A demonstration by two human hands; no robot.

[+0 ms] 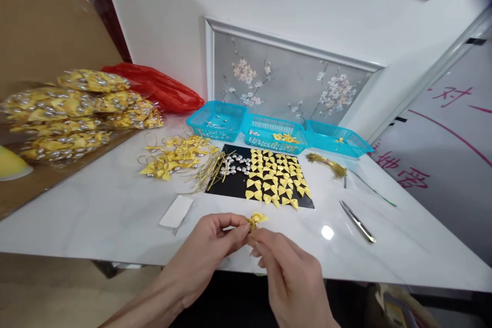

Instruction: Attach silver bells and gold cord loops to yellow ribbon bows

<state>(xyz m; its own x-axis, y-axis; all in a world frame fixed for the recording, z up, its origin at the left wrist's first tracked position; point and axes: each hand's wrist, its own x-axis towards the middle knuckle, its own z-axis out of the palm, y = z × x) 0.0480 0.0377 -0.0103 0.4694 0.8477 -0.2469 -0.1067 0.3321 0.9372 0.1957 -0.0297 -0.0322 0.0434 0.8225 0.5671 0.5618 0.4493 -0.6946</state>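
Note:
Between my two hands, just over the table's front part, is a yellow ribbon bow [258, 219] with something small and silvery at its middle. My left hand [225, 236] pinches it from the left with thumb and forefinger. From the right, my right hand [286, 259] has its fingers closed at the bow's lower side; its fingertips are partly hidden. Beyond them, rows of yellow bows [271, 184] lie on a black mat [227, 188]. Silver beads [236, 164] sit in a group on the mat's left part, beside loose gold-coloured ties [205, 171].
A heap of yellow bows with ties [172, 156] lies left, near a white pad [177, 211]. Blue baskets [217, 118] line the wall. Pointed metal snips [357, 221] and a tie bundle [326, 164] lie right. Bagged bows [69, 113] pile up on cardboard at far left.

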